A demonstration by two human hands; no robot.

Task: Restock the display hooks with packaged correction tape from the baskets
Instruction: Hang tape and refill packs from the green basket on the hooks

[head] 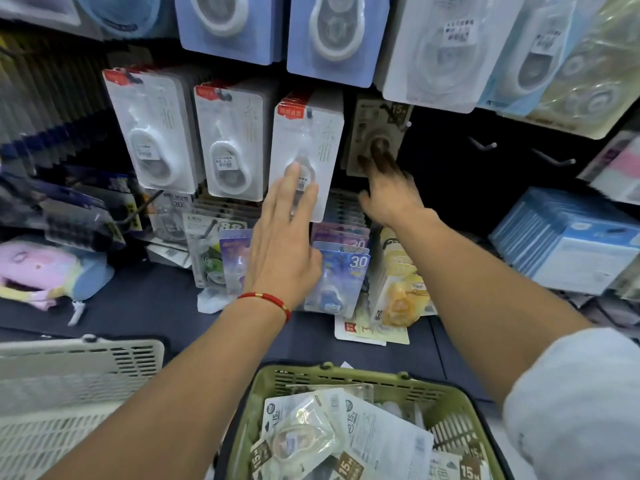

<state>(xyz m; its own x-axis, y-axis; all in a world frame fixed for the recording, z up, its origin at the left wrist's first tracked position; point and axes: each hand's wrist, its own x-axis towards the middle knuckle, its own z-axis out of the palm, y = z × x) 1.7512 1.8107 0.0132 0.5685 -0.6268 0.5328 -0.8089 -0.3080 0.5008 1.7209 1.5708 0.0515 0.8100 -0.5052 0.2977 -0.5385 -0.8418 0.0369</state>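
A green basket (pixel 446 403) at the bottom centre holds several packaged correction tapes (pixel 377 438) marked 15m. A beige 15m pack (pixel 375 119) hangs on a hook on the dark display wall. My right hand (pixel 388 188) reaches up to that pack, its blurred fingers straight and touching the lower part. My left hand (pixel 284 237), with a red bracelet at the wrist, lies flat with straight fingers against the white pack (pixel 311 133) hanging just left of it.
Two bare hooks (pixel 485 144) (pixel 554 159) stick out right of the beige pack. More white packs (pixel 156 133) hang to the left, blue ones (pixel 329 36) above. A cream basket (pixel 69 382) sits bottom left, blue boxes (pixel 571 244) on the right, small packs (pixel 343 271) on the shelf.
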